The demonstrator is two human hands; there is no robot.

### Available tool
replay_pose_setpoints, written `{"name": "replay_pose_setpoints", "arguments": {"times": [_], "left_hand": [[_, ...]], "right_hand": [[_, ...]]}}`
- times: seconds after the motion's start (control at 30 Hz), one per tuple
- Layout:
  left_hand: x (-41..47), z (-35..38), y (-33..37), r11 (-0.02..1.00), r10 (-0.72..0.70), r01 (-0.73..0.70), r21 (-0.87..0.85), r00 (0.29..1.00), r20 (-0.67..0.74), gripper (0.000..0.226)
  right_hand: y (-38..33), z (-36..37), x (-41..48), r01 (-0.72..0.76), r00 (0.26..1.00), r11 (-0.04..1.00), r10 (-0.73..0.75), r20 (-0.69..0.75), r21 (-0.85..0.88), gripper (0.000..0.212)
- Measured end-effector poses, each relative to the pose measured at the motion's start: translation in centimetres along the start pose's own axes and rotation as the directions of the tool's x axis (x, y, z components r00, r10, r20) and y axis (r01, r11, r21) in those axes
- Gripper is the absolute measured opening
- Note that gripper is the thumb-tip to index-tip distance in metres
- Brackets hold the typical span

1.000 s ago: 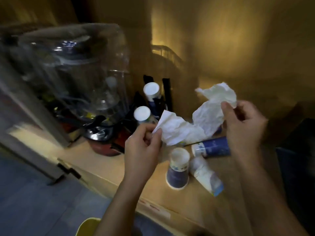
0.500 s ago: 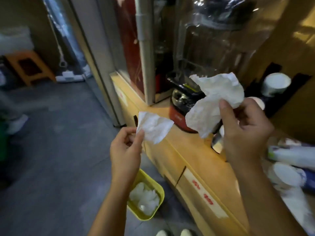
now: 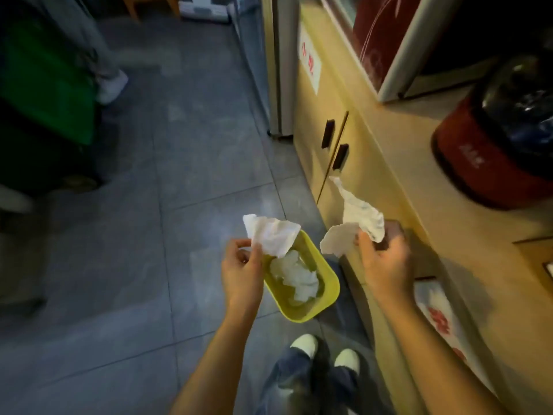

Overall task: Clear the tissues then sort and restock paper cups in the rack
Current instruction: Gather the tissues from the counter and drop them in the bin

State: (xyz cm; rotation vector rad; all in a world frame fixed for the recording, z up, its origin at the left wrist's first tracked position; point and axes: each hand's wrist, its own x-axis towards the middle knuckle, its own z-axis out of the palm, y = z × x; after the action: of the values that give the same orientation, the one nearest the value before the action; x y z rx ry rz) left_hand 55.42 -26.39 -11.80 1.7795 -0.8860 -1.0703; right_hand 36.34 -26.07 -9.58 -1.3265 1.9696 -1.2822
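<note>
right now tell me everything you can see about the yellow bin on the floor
The yellow bin is a small, rounded-rectangular tub, plastic by its look, standing upright and open on the grey tile floor beside the cabinet. Crumpled white tissues lie loose inside, well below the rim. The left hand overlaps its near-left rim in view; whether they touch is unclear.

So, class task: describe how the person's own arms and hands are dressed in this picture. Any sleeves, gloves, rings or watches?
Both forearms are bare as far as the frame shows, with no sleeve edge in view. The left hand and the right hand wear no gloves. No watch, bracelet or ring shows on either wrist or on the visible fingers. No markings can be made out in the dim light.
</note>
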Motion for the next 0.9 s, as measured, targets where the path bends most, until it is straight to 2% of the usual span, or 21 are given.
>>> {"name": "replay_pose_setpoints", "arguments": {"times": [0.17, 0.33, 0.47, 0.57, 0.63, 0.7, 0.77, 0.9], "left_hand": [[3.1, 3.6, -9.4, 0.975, -0.005, 0.004, 0.220, 1.000, 0.005, 0.010], [5.1, 6.6, -18.9, 0.909, -0.104, 0.071, 0.410, 0.993, 0.060, 0.005], [6.5, 8.7, -25.8, 0.777, -0.282, 0.119, 0.618, 0.944, 0.172, 0.017], [7.4, 9.4, -29.4, 0.596, -0.527, 0.094, 0.798, 0.795, 0.301, 0.037], [7.5, 9.4, -30.4, 0.535, -0.589, 0.021, 0.845, 0.726, 0.355, 0.037], [7.4, 9.3, -30.4, 0.522, -0.597, -0.014, 0.853, 0.708, 0.378, 0.036], [7.5, 9.0, -29.6, 0.514, -0.592, -0.044, 0.857, 0.705, 0.391, 0.038], [8.7, 8.4, -25.0, 0.519, -0.512, -0.120, 0.846, 0.749, 0.420, 0.039]], "right_hand": [[9.1, 5.7, -1.8, -0.142, 0.979, 0.985, 0.155, 0.132, -0.103, 0.011], [16.3, 11.1, -4.4, -0.276, 0.915, 0.936, 0.326, 0.237, -0.219, 0.016], [22.5, 14.7, -6.6, -0.331, 0.794, 0.868, 0.468, 0.389, -0.369, 0.023], [27.0, 15.9, -7.7, -0.182, 0.686, 0.814, 0.507, 0.522, -0.551, 0.024], [29.1, 16.0, -8.1, -0.023, 0.598, 0.758, 0.532, 0.599, -0.651, 0.030], [30.1, 15.9, -7.9, 0.099, 0.540, 0.711, 0.549, 0.638, -0.696, 0.035], [30.0, 15.8, -7.3, 0.160, 0.520, 0.694, 0.545, 0.658, -0.702, 0.035], [27.0, 15.3, -4.0, 0.155, 0.482, 0.740, 0.522, 0.704, -0.654, 0.039]]}}
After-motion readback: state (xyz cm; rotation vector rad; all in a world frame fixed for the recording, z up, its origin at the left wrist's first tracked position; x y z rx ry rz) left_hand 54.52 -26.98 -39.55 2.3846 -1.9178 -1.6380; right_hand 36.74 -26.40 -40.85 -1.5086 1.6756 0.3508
